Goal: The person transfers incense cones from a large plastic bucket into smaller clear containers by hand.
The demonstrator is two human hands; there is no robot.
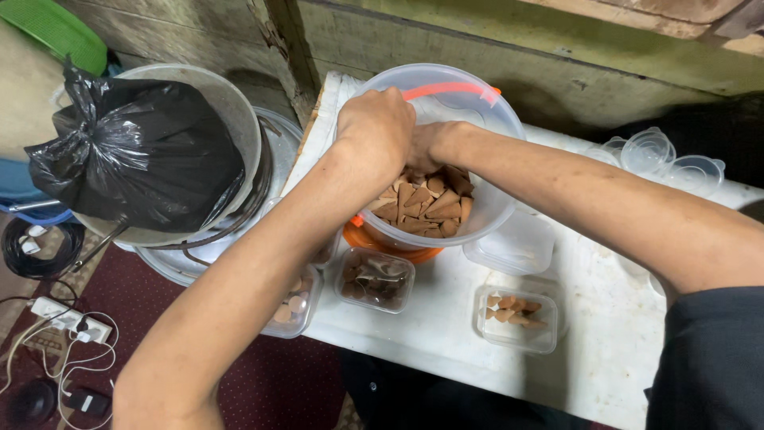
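A clear plastic bucket (485, 119) with an orange handle stands on the white table (446, 334). It holds several brown cone-shaped pieces (426, 205). My left hand (376, 127) reaches into the bucket from above, fingers curled down among the cones. Behind it, my right hand (430, 143) is also inside the bucket; its fingers are hidden by the left hand. What either hand holds cannot be seen.
Small clear boxes sit in front of the bucket: one with dark pieces (374, 279), one with a few cones (516, 317), one under my left arm (294, 306), one empty (513, 247). Stacked clear cups (652, 151) stand at right. A black bag (135, 151) fills a basin at left.
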